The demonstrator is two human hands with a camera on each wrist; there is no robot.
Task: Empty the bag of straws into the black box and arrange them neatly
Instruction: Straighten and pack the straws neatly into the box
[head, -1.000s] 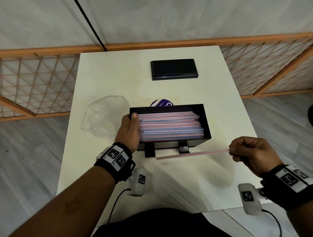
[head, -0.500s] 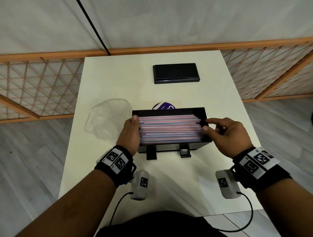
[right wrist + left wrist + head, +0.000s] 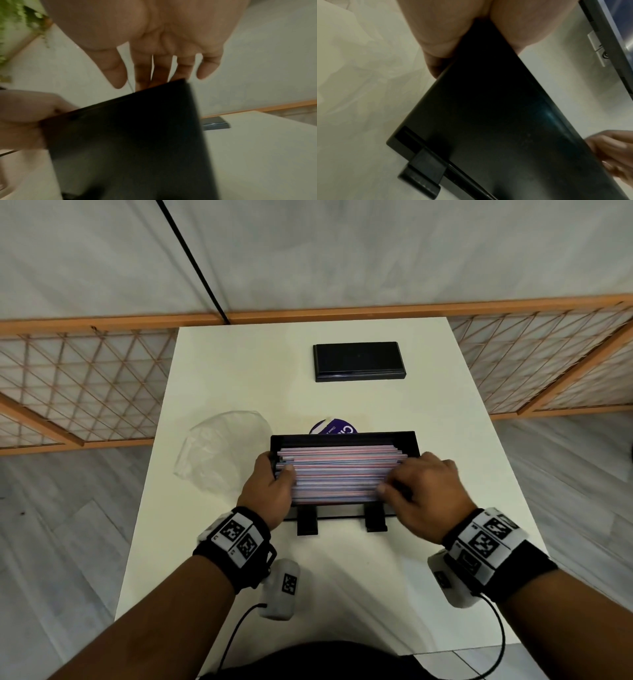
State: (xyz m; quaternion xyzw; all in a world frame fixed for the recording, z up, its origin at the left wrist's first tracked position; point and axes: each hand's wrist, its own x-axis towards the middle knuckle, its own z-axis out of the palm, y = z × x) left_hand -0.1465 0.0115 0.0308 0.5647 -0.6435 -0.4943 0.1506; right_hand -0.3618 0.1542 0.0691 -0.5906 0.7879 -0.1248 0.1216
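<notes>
The black box stands mid-table on two short feet, filled with a flat stack of pink and blue straws lying left to right. My left hand grips the box's left end, thumb over the straw tips and fingers outside the wall. My right hand lies over the straws' right ends with fairly straight fingers, holding nothing. The left wrist view shows the box's dark side between thumb and fingers. In the right wrist view my straight fingers reach over the box's edge. The empty clear bag lies left of the box.
A flat black lid lies at the back of the white table. A round purple label peeks out behind the box. Orange lattice fencing flanks the table on both sides, and the near edge is close to my body.
A second ago my right hand held a single straw in front of the box. It has moved to the box and now rests on the straws' right ends. The left hand kept its grip.
</notes>
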